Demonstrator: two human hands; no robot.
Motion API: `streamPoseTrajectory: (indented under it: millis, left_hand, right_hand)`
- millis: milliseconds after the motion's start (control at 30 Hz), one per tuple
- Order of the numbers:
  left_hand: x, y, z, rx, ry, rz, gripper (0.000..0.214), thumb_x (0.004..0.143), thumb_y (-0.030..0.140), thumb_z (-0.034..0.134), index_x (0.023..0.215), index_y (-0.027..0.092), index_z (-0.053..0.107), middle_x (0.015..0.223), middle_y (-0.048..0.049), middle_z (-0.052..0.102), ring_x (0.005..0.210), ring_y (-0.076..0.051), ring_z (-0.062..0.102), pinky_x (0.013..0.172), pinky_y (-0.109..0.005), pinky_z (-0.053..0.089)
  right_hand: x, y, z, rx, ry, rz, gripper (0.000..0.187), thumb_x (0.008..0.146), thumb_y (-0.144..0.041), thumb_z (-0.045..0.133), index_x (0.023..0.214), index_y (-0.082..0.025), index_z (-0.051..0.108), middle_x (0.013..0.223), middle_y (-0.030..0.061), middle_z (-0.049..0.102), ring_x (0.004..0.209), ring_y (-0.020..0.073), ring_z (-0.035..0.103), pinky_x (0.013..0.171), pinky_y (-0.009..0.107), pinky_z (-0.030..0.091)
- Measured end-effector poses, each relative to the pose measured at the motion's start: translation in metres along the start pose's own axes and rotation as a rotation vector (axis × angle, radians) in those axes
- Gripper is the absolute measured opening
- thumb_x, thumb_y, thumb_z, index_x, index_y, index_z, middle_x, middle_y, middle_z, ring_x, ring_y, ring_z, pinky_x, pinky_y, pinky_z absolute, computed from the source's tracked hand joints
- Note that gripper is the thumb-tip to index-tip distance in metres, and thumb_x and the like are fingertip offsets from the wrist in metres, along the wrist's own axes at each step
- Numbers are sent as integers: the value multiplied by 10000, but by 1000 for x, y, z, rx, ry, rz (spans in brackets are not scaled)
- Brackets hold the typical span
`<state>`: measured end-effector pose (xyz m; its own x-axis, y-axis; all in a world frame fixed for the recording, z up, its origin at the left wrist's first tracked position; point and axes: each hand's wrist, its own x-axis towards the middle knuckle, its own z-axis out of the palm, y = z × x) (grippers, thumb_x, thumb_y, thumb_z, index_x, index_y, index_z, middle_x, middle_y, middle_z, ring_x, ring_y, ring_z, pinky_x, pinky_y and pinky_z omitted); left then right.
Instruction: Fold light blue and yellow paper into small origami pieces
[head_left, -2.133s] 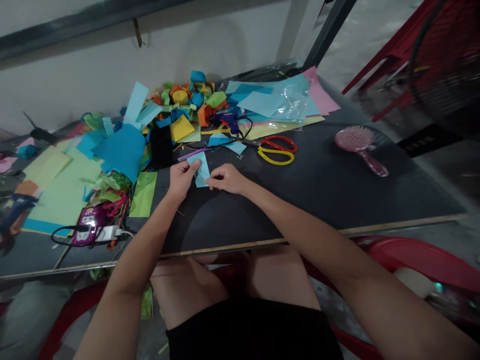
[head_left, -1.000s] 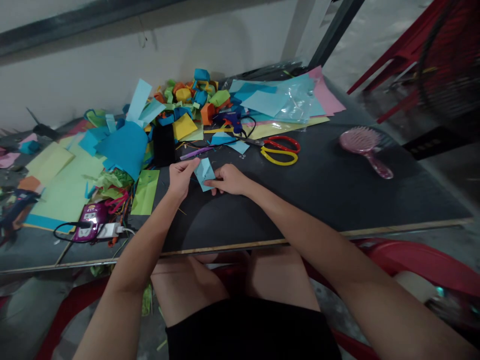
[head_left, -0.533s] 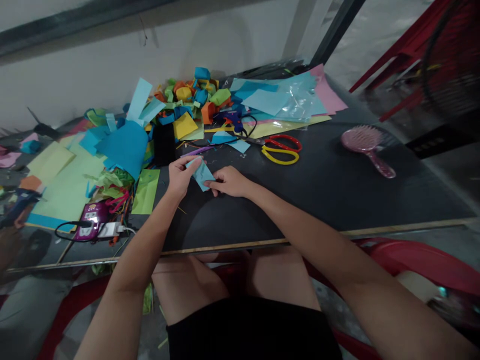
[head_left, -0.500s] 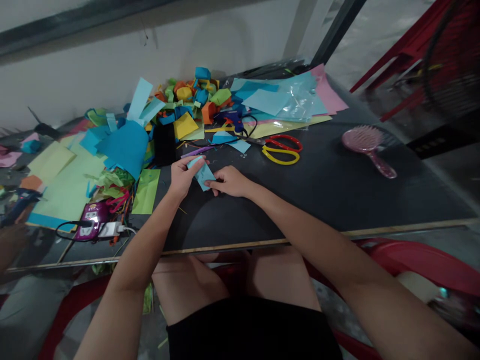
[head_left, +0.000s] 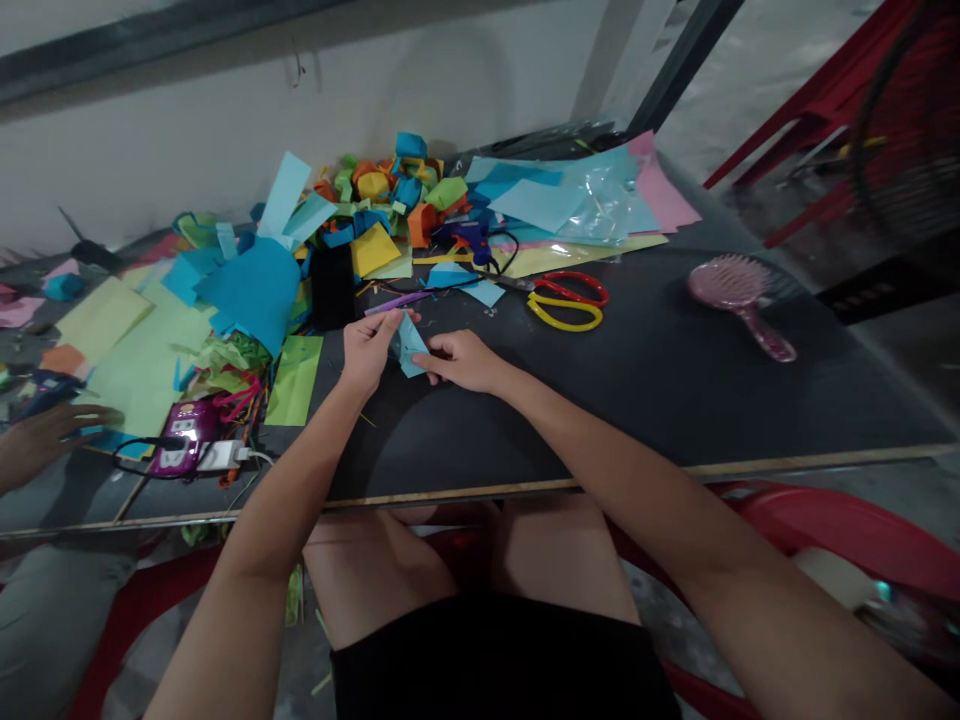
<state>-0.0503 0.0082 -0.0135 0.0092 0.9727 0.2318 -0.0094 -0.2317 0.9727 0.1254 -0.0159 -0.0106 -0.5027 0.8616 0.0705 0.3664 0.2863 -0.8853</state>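
Between my two hands is a small light-blue piece of paper (head_left: 410, 346), creased and partly folded, held just above the dark tabletop. My left hand (head_left: 367, 350) pinches its upper left part between thumb and fingers. At its lower right edge, my right hand (head_left: 463, 361) grips it with the thumb on top. A purple strip (head_left: 397, 302) lies just beyond my left hand. Scissors with red and yellow handles (head_left: 568, 302) rest on the table past my right hand. A green paper sheet (head_left: 295, 382) lies left of my left hand.
A heap of folded coloured paper pieces (head_left: 375, 190) sits at the back. Blue sheets and plastic (head_left: 555, 195) lie behind the scissors, a pink hairbrush (head_left: 739, 295) to the right. A purple power socket (head_left: 187, 437) stands left, near another person's hand (head_left: 52, 440).
The blue paper has turned and been bent, now showing a narrower, angled shape between my hands. At the far left, the other person's hand has come further into view over the table.
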Motion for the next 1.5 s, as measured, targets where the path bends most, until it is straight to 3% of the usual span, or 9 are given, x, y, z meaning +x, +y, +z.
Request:
streamPoseTrajectory:
  millis: [133, 267, 533, 733, 933, 1067, 1200, 1267, 1500]
  left_hand:
    - [6, -10, -4, -63, -55, 8, 498, 790, 628, 686, 1124, 263, 747, 1122, -87, 747, 961, -222, 698, 718, -301, 559]
    - [11, -16, -12, -8, -161, 138, 665, 797, 635, 675, 1391, 372, 537, 1518, -55, 485, 1204, -264, 610, 838, -326, 563]
    - [11, -19, -10, 236, -202, 230, 557, 812, 511, 708, 1305, 267, 622, 1474, -124, 514, 1091, -218, 642, 941, -351, 538]
    - [15, -24, -11, 152, -105, 157, 549, 763, 401, 778, 1273, 256, 637, 1410, -110, 568, 1103, -225, 649, 930, -359, 552]
    - [15, -28, -11, 213, -113, 131, 586, 761, 292, 756, 1316, 247, 576, 1275, -111, 616, 966, -190, 661, 834, -336, 561]
    - [12, -23, -13, 585, -96, 306, 553, 623, 201, 821, 1137, 185, 617, 1346, -152, 498, 1155, -271, 564, 852, -360, 530]
    - [13, -13, -18, 831, -440, 422, 62, 751, 145, 649, 786, 182, 614, 917, -71, 616, 922, -213, 601, 804, -334, 483]
    - [14, -9, -20, 851, -576, 431, 83, 775, 118, 576, 736, 188, 599, 781, -39, 616, 801, -185, 593, 750, -308, 459]
    - [15, 2, -26, 855, -744, 442, 160, 825, 291, 664, 944, 188, 696, 1020, -73, 702, 1020, -221, 619, 915, -344, 477]
  right_hand:
    - [1, 5, 1, 46, 89, -1, 550, 894, -618, 527, 569, -178, 584, 501, 2, 610, 465, 85, 535, 565, 228, 400]
    - [4, 12, 0, 151, 231, 20, 570, 850, -703, 527, 637, -177, 587, 520, 3, 600, 449, 88, 517, 516, 231, 393]
    - [5, 16, 0, 98, 193, -19, 458, 811, -552, 670, 1029, -149, 662, 754, 40, 687, 661, 167, 630, 648, 288, 479]
    - [4, 18, -6, -134, 345, -166, 921, 703, -429, 818, 1476, -226, 360, 1301, 144, 569, 1113, 307, 592, 878, 430, 512]
    - [-3, 14, -18, -434, 229, -294, 175, 865, -280, 640, 1006, -231, 732, 1058, 73, 633, 980, 224, 608, 774, 329, 487]
    - [-8, 11, -22, -535, 20, -271, 295, 800, -139, 581, 1017, -210, 768, 1059, 62, 700, 913, 207, 640, 713, 301, 453]
    - [-7, 13, -25, -554, -49, -255, 426, 792, -51, 492, 1013, -254, 794, 1076, 50, 714, 919, 194, 642, 747, 295, 450]
    - [-5, 16, -26, -570, -73, -255, 464, 788, -13, 467, 972, -272, 804, 1071, 49, 714, 969, 202, 639, 753, 296, 453]
    - [-4, 17, -26, -461, -87, -356, 510, 824, 17, 397, 1029, -258, 775, 1215, 58, 699, 1118, 227, 603, 909, 374, 461]
